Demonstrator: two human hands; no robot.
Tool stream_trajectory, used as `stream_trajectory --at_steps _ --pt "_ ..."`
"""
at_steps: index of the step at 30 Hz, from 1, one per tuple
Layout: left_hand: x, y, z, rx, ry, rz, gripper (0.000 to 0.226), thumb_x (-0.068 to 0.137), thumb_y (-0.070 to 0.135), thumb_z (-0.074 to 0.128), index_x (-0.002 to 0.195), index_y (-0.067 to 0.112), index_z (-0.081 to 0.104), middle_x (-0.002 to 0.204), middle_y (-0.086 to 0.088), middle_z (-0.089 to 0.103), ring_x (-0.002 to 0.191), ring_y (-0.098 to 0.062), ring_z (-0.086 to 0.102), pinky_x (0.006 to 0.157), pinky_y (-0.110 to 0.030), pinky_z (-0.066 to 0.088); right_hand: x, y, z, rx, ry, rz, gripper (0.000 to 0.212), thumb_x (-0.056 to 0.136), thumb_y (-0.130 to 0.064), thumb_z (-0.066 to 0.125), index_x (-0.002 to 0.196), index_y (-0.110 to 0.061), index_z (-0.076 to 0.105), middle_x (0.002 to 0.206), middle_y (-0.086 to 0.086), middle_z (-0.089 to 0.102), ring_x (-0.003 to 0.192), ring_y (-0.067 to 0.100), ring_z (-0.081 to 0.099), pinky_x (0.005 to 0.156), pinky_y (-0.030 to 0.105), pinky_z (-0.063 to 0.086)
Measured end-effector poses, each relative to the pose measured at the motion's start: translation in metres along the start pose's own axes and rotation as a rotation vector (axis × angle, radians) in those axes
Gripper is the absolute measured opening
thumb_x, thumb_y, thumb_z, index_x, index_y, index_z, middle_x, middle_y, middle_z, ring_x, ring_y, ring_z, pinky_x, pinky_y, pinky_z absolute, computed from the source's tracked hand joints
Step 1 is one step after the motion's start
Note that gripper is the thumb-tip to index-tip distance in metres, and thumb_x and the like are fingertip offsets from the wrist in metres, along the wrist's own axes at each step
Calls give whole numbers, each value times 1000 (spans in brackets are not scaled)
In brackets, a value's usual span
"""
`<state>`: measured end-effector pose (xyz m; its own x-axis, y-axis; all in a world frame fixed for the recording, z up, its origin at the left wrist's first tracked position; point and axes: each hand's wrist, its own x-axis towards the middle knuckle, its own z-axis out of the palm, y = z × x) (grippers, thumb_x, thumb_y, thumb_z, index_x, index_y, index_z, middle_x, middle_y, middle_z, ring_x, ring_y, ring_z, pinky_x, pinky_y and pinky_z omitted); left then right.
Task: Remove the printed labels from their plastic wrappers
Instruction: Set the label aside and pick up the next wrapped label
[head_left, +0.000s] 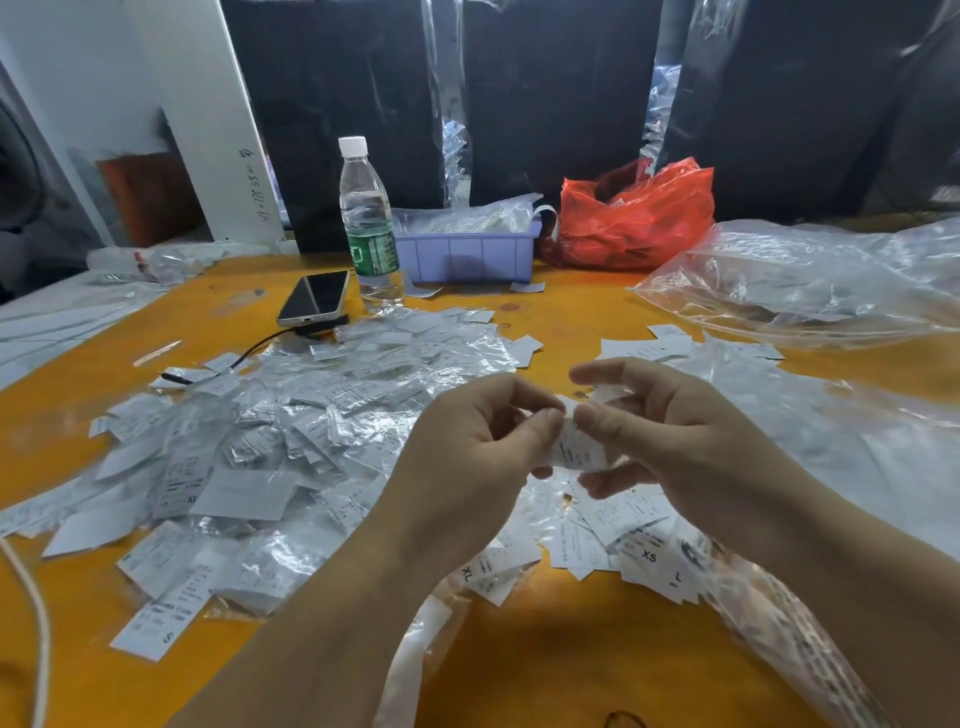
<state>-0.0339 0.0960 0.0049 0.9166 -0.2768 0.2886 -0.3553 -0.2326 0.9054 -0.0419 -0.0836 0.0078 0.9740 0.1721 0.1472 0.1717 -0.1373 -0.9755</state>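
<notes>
Above the orange table (571, 654), my left hand (467, 447) and my right hand (670, 436) meet at a small wrapped label (576, 452). Both pinch it between thumb and fingers, the left at its left edge, the right at its top and right side. White paper with printed text shows between the fingers; clear plastic crinkles around it. A big heap of wrapped labels (249, 457) lies to the left. Loose printed labels (634, 540) marked with sizes lie under and right of my hands.
A water bottle (368, 223), a phone (314, 299) on a cable, a purple bin (467, 249) and a red plastic bag (634, 218) stand at the back. Large clear plastic bags (810, 280) cover the right side. A white cord (36, 623) runs along the left edge.
</notes>
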Motion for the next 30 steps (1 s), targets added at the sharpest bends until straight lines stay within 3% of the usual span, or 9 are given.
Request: stream_trajectory --at_steps 4,10,15,19,23,30 --pt "1 -2 1 -26 52 -25 9 93 15 64 87 17 70 70 5 69 57 -2 62 50 -11 43 1 1 -4 -11 110 -68 21 89 -3 63 108 -11 64 76 20 69 60 23 65 58 32 59" --pt "2 -5 3 -42 99 -64 9 94 16 62 87 16 68 72 9 69 58 0 62 50 -11 44 1 4 1 -32 149 -92 15 95 -5 55 99 -14 66 74 10 72 61 23 67 58 33 59" --pt "3 -5 5 -46 72 -61 9 95 19 62 89 22 69 72 6 69 59 0 62 51 -12 44 4 1 -3 33 132 20 14 89 -18 65 101 -12 67 76 6 70 70 18 68 62 36 60" --pt "0 -3 8 -55 20 -33 9 95 21 62 101 26 65 68 3 68 61 -1 64 51 -11 43 3 1 -4 79 78 50 8 85 -6 68 92 -6 69 84 10 72 77 22 70 61 32 58" --pt "-2 -1 8 -80 -33 -11 17 94 19 63 109 27 62 64 9 67 56 1 60 49 -8 41 2 1 -5 149 115 26 18 78 1 71 92 -10 69 85 7 72 76 22 71 58 27 55" --pt "0 0 2 -55 -122 28 21 92 22 66 112 28 61 66 11 66 57 0 59 52 -11 42 1 -3 -5 274 41 24 51 56 -10 76 106 -10 65 73 6 68 69 23 71 56 26 55"
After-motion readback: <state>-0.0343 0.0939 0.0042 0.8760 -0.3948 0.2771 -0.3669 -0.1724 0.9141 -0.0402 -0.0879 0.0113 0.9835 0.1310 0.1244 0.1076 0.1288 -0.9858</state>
